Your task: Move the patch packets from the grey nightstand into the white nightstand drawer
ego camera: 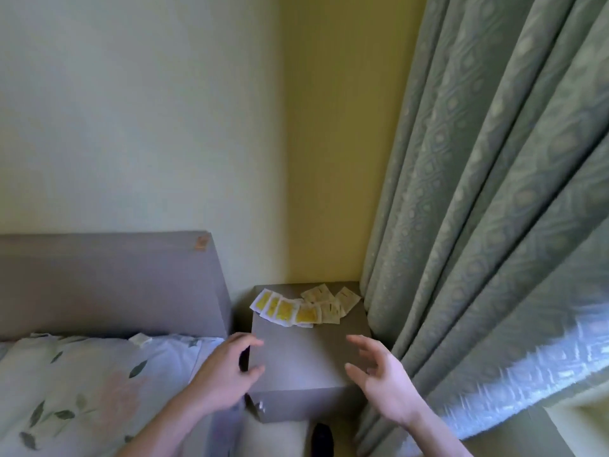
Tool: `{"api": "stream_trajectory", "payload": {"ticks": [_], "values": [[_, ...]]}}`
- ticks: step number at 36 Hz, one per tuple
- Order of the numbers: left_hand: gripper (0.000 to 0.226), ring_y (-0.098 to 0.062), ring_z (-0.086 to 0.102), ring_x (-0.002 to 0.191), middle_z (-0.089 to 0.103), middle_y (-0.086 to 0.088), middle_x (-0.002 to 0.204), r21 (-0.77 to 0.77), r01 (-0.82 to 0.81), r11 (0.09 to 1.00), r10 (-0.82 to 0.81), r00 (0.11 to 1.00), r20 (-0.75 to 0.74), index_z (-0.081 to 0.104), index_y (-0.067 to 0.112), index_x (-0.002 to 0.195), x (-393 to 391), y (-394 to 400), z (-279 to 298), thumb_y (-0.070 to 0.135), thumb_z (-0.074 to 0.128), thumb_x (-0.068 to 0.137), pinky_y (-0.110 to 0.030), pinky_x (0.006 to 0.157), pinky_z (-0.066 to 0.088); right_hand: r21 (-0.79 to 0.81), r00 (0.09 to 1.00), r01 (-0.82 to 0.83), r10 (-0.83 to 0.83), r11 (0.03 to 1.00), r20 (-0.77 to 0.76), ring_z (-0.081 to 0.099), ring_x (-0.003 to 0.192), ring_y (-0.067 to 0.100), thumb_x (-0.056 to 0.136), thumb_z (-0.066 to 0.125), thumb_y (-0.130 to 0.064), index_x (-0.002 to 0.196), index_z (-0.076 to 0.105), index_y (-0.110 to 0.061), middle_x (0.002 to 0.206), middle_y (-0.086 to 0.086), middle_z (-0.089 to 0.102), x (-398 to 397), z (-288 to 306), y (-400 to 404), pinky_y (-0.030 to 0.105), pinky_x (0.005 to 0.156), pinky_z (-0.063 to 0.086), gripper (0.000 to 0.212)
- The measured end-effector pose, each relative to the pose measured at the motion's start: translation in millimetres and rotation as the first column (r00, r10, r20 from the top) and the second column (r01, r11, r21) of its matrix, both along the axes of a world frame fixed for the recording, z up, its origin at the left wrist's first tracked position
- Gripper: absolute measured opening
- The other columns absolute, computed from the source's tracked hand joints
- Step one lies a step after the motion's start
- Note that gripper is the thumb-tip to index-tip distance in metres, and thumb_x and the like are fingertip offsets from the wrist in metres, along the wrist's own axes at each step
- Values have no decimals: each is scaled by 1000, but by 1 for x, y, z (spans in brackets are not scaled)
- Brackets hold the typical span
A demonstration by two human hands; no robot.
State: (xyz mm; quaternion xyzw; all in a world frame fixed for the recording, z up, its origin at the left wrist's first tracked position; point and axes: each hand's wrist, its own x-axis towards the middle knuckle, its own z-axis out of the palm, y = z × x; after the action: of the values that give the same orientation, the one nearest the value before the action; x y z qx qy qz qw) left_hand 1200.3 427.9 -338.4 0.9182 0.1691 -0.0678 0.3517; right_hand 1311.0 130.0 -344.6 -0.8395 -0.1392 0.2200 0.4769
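Several patch packets (304,308), grey nightstand (306,361), curtain (478,192)

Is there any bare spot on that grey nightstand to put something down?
Yes: the near half of the nightstand top is bare, bordered by the left hand, the right hand and the front edge. The far edge is crowded with overlapping packets, wall to curtain.

A grey headboard (108,285) stands against the pale wall (131,110) at the left, with a small brown mark near its top right corner. Below it lies a pillow (82,384) printed with leaves and faded flowers. A patterned green curtain (494,192) hangs in folds down the right side. A dark object (322,440) lies on the floor at the bottom edge, too blurred to identify.
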Motion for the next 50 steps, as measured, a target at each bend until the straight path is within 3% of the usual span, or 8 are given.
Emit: {"api": "stream_trajectory", "payload": {"ticks": [7,13,20,26,32,39,45,50], "values": [[34,2,53,119,52,19,117,-61,-123,991,110,976,-187,52,45,117,107,15,-46,35,68,89,-5,83,32,-74,990,22,-32,997,-134,52,117,4,94,71,-18,133,55,-32,126,-16,53,129,-47,47,1,75,41,45],[44,-3,54,108,57,8,121,-99,-256,962,220,934,-280,56,25,131,179,41,-91,29,70,89,-3,79,35,-185,980,13,-49,983,-193,59,109,8,91,70,-18,126,56,-34,118,-11,62,216,-95,85,32,99,52,41],[52,-10,56,111,54,5,135,-72,-291,954,245,896,-371,51,22,136,256,70,-172,34,69,88,-18,92,39,-240,968,8,-67,971,-240,64,105,6,86,67,-24,119,52,-44,120,-12,65,271,-177,115,36,96,54,42],[61,-16,52,127,50,2,140,-47,-307,951,263,876,-405,49,22,137,308,91,-272,39,72,83,-24,101,42,-292,967,44,-113,955,-227,61,106,12,92,67,-9,128,59,-18,119,1,64,296,-246,141,-2,72,36,38],[75,-27,49,125,49,-4,137,93,-347,933,359,885,-295,51,16,136,340,95,-355,46,82,74,-37,101,44,-276,970,126,-177,953,-168,61,112,20,87,74,-7,123,63,-14,114,-4,60,305,-316,162,34,99,50,39],[90,-29,54,111,54,-3,122,167,-383,908,410,894,-179,47,15,135,335,87,-407,47,87,61,-43,89,51,-271,969,181,-219,945,-114,59,114,20,84,80,-15,128,58,-15,125,-2,56,308,-371,185,42,100,51,49],[49,-18,64,84,65,13,89,41,-477,878,475,857,-197,43,38,96,322,89,-418,37,83,68,-39,74,56,-283,930,317,-355,905,-92,60,115,27,83,79,-12,127,57,-9,121,6,60,299,-395,202,45,101,49,49],[13,-22,63,75,60,8,75,39,-466,884,468,879,-89,61,25,90,316,99,-418,34,70,88,-39,70,55,-312,909,376,-412,873,-59,57,112,30,79,82,-14,127,54,-8,114,0,50,298,-400,208,50,99,49,56]]}}
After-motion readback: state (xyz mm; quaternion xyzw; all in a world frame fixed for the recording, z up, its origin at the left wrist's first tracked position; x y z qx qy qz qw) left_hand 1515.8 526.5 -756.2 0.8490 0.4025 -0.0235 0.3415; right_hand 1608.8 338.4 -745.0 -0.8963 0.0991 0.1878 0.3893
